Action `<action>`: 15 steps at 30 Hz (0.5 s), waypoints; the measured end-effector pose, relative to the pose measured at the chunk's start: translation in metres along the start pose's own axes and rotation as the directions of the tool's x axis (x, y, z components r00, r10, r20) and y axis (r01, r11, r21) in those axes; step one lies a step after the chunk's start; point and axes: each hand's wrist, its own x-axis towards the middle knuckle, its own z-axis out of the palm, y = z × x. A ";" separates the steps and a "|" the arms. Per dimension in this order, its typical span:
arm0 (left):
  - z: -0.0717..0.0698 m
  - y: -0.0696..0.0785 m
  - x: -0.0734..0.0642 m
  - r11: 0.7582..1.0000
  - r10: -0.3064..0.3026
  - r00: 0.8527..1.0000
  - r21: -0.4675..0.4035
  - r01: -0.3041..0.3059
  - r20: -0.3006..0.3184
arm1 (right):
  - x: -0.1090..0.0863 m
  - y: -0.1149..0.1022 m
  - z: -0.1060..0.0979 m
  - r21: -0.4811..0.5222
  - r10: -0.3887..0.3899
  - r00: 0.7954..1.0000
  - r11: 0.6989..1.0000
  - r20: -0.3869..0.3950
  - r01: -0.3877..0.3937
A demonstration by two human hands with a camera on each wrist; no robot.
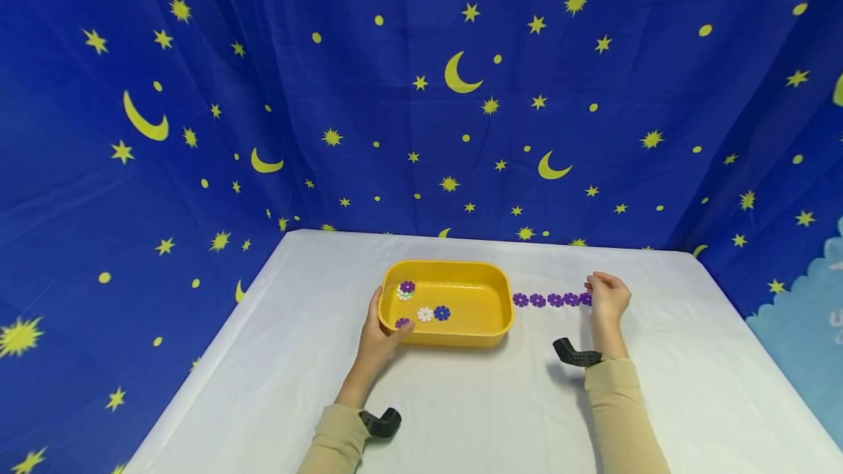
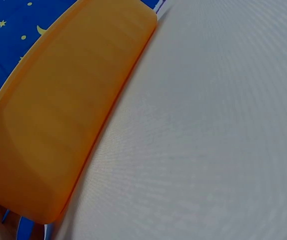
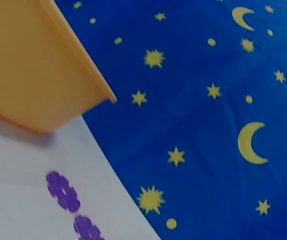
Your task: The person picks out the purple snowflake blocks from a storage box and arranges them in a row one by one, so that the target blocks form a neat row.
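Note:
In the head view my left hand (image 1: 380, 339) grips the left end of a yellow plastic tub (image 1: 461, 340), thumb over the near rim and fingers along the outer side. Inside the tub lie several notched flower-shaped discs, among them a white disc (image 1: 421, 315), a blue disc (image 1: 442, 313) and a purple disc (image 1: 408, 287). To its right, purple flower-shaped discs (image 1: 538, 301) form a row on the table. At the row's right end is my right hand (image 1: 609, 300), fingers bent, partly covering the last disc. Whether it pinches a disc is hidden.
A white cloth covers the table (image 1: 474, 408). Behind it and at both sides hangs a blue curtain (image 1: 395, 108) with yellow moons and stars. Each wrist wears a black camera mount (image 1: 574, 353). The right wrist view shows the tub's end (image 3: 38, 75) near two purple discs (image 3: 63, 191).

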 end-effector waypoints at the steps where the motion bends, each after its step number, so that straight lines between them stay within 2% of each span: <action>1: 0.000 0.000 0.000 1.000 0.003 1.000 -0.003 -0.003 0.000 | -0.001 -0.001 0.002 0.015 0.002 1.000 1.000 0.008 -0.002; 7: 0.000 0.001 0.000 1.000 0.004 1.000 -0.007 -0.004 0.001 | -0.011 -0.005 0.014 0.047 0.035 0.997 0.998 0.068 -0.039; 15: 0.000 0.001 -0.001 1.000 0.002 1.000 -0.008 -0.002 0.003 | -0.022 -0.006 0.026 0.055 -0.007 0.989 0.998 0.148 -0.001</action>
